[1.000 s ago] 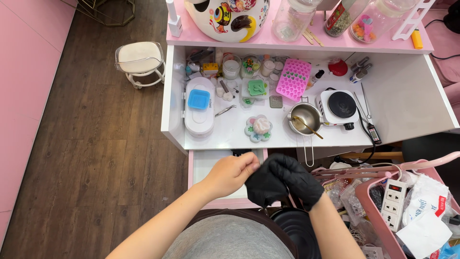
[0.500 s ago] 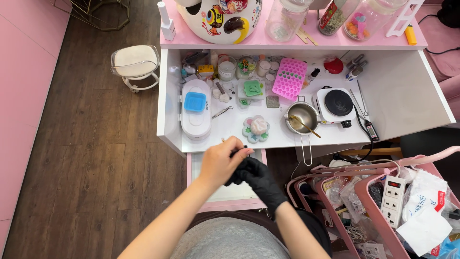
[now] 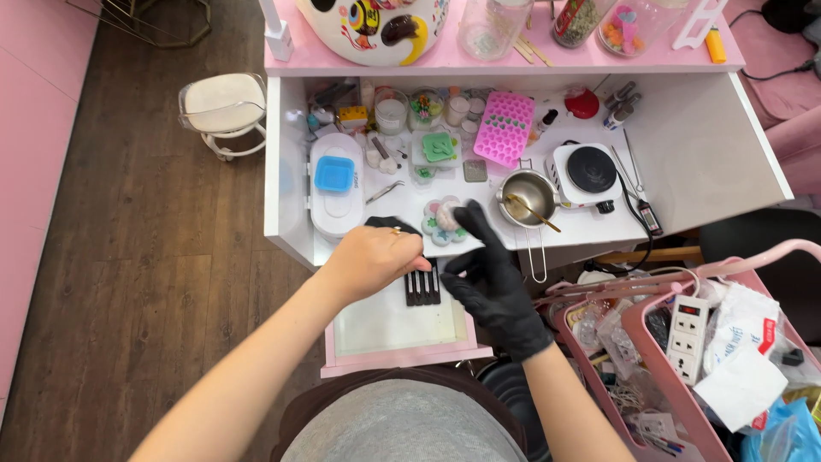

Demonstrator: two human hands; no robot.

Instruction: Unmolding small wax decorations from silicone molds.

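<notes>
My left hand [image 3: 372,257] is bare, wears a ring, and is closed over a black piece that looks like a glove [image 3: 389,224], seen just above the knuckles. My right hand [image 3: 489,278] wears a black glove, its fingers apart and empty, beside the left hand. Both hover over the front edge of the white desk [image 3: 710,162] and an open pink drawer [image 3: 393,329]. In that drawer lies a set of black bars [image 3: 422,288]. Just beyond my right fingertips sits a flower-shaped dish with a pale round piece [image 3: 443,219].
On the desk stand a small steel pot with a spoon [image 3: 530,197], a white hot plate [image 3: 590,171], a pink mould [image 3: 505,128] and a white box with a blue lid [image 3: 335,175]. A pink cart of clutter [image 3: 684,342] stands at right, a stool [image 3: 224,107] at left.
Both hands have moved up from my lap to the desk's front edge and parted. The right glove is now fully on, and the left hand holds a black piece.
</notes>
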